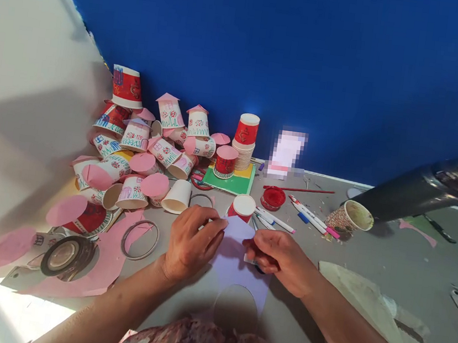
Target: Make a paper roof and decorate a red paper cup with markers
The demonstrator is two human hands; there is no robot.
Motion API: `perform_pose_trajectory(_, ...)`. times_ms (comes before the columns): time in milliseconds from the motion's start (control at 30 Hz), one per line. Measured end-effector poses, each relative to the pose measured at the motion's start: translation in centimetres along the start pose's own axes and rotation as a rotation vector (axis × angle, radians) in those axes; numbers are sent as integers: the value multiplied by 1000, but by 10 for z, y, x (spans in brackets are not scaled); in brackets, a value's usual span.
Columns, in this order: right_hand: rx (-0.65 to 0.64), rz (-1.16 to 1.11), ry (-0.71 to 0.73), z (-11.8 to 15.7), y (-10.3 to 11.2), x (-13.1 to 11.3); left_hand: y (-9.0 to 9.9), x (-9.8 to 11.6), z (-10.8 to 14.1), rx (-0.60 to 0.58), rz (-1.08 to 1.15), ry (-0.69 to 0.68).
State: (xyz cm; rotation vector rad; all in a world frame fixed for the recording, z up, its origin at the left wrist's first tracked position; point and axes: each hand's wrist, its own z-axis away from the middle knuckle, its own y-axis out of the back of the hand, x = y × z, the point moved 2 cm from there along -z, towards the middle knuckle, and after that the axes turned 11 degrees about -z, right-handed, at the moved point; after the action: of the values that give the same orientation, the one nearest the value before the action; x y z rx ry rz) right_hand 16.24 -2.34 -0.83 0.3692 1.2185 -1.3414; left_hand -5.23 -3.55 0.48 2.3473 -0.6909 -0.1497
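Note:
A small piece of pale lavender paper is held up at the front middle of the table. Its left edge is pinched by my left hand, fingers closed. My right hand pinches the right edge, with the other fingers curled. Under the hands lies a larger lavender sheet with a round hole cut in it, near my body. Just behind the held piece stands a red and white paper cup, partly hidden. Something small, white and dark, shows beneath my right fingers; I cannot make out what.
Many decorated paper cups with pink paper tops are piled at left. Tape rolls and pink paper scraps lie before them. Markers, a red open tub, a patterned cup, a dark flask and a cloth are right.

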Motion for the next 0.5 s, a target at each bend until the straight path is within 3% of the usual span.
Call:
perform_pose_trajectory(100,31,-116,-2,-11,-8,-1,0,3,-3,15,39,-31)
perform_pose_trajectory(167,53,-105,37,-14,-8,-5,-2,2,-7,1,96,33)
perform_pose_trajectory(267,62,-45,114,-17,-4,-17,-8,-5,-17,-82,299,358)
perform_pose_trajectory(400,73,262,326,-24,5,-37,-22,-12,-31,-355,953,895)
perform_pose_trajectory(500,73,415,358,-33,12,-44,-29,-15,-37,-412,1242,1088)
